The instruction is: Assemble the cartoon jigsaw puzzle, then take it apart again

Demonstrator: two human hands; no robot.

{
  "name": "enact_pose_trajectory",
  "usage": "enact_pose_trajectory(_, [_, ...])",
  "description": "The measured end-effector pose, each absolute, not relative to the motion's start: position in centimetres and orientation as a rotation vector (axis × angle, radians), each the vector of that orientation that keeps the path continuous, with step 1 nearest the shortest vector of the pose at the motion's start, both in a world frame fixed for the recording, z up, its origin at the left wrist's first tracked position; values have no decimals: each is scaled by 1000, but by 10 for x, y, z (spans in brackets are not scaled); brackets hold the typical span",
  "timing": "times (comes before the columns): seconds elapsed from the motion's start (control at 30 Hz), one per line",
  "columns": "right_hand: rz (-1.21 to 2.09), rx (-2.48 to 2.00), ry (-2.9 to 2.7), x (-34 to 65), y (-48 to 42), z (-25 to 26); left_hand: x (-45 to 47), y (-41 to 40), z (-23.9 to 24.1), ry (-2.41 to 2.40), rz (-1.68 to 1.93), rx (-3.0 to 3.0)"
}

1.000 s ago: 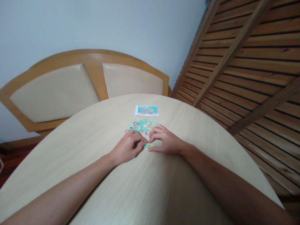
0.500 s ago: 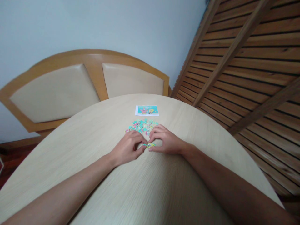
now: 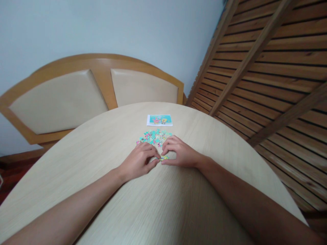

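Between my fingertips, flat on the table, lies a small cluster of yellow and green jigsaw puzzle pieces (image 3: pixel 164 158). My left hand (image 3: pixel 141 160) pinches its left side with thumb and forefinger. On the other side, my right hand (image 3: pixel 180 153) has its thumb and curled fingers closed about the cluster's right and far edges. Fingers cover part of the cluster, so I cannot tell how many pieces are joined. Just beyond both hands spreads a pile of loose jigsaw pieces (image 3: pixel 154 136), mostly turquoise with bits of pink and yellow.
A picture card (image 3: pixel 160 119) with pink and yellow cartoon figures on turquoise lies behind the pile. The round pale wooden table (image 3: pixel 143 211) carries everything. A padded wooden bench back (image 3: pixel 102 78) stands beyond it, with a slatted wooden panel (image 3: pixel 268 85) on the right.
My left fingertips have shifted very slightly right against the small cluster. The right hand holds nearly the same pose, and the pile and card look unchanged.
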State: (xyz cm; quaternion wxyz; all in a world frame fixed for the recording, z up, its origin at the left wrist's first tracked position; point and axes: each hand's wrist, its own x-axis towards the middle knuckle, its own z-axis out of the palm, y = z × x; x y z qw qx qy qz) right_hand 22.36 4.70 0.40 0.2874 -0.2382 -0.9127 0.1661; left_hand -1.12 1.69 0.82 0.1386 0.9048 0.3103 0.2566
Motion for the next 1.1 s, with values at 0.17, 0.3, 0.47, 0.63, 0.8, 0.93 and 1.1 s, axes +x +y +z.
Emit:
enact_pose_trajectory(0.17, [422, -693, -2276, 226, 51, 3, -10, 16, 10, 879, 739, 2639])
enact_pose_trajectory(0.3, [319, -1011, -1973, 235, 63, -2, -10, 16, 10, 875, 750, 2647])
enact_pose_trajectory(0.47, [292, -1225, -1873, 242, 73, -9, -11, 14, 11, 796, 706, 2678])
enact_pose_trajectory(0.63, [273, -1262, -1946, 243, 73, -13, -12, 14, 12, 746, 662, 2716])
enact_pose_trajectory(0.8, [286, -1365, -1919, 245, 74, -15, -12, 14, 13, 693, 637, 2735])
enact_pose_trajectory(0.93, [278, -1302, -1989, 242, 72, -14, -12, 13, 15, 662, 637, 2736])
enact_pose_trajectory(1.1, [246, -1291, -2093, 239, 68, -14, -11, 13, 15, 651, 621, 2742])
